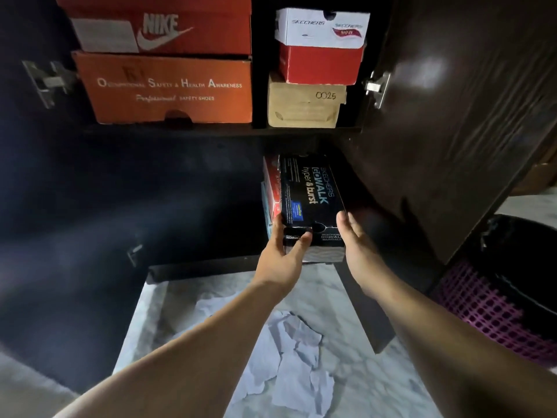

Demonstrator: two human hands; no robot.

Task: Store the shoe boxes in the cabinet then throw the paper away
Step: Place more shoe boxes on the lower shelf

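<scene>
A black Skechers GoWalk shoe box [310, 194] lies on the lower shelf of the dark cabinet [211, 132], on top of a red box [272, 188]. My left hand [281, 254] grips its near left corner, thumb on the front face. My right hand [358, 245] lies against its near right side with fingers straight. Crumpled white paper [289, 357] lies on the marble floor below my forearms.
The upper shelf holds a Nike box [162, 28] on an orange safety-shoes box [168, 89], and at right a white Skechers box [322, 27], a red box [321, 64] and a tan box [304, 105]. The open cabinet door [452, 116] stands at right. A purple mesh bin [494, 309] sits lower right.
</scene>
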